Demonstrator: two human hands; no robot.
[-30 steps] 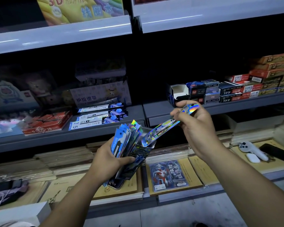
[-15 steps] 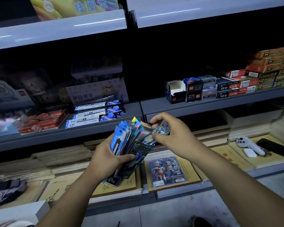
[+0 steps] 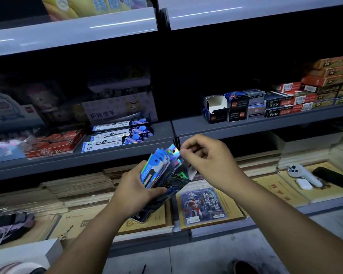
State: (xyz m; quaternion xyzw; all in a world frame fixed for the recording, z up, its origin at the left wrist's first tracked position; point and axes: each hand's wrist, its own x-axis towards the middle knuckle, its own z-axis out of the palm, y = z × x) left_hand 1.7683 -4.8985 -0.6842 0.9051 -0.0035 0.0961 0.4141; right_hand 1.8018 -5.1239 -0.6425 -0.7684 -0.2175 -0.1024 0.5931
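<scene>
My left hand [image 3: 135, 190] grips a fanned stack of shiny blue holographic card packs [image 3: 160, 167], upright in front of the shelves. A dark phone [image 3: 141, 217] pokes out below the stack, in the same grip. My right hand [image 3: 208, 161] is at the stack's upper right with its fingers curled. Its thumb and forefinger meet on the top corner of the rightmost pack [image 3: 173, 150]. A single pack with a red and silver figure [image 3: 203, 204] lies flat on the yellow books of the bottom shelf, below my right wrist.
The middle grey shelf [image 3: 127, 153] carries long blue-and-white packets [image 3: 117, 138], red boxes [image 3: 52, 144] and small dark boxes [image 3: 246, 107]. The bottom shelf holds yellow book stacks [image 3: 275, 186], a white controller [image 3: 303, 175], an earbud case [image 3: 304, 183] and a black device [image 3: 335, 178].
My right hand has brought the single holographic pack down from upper right into the stack in my left hand and now sits at the stack's top edge. The view shifted slightly.
</scene>
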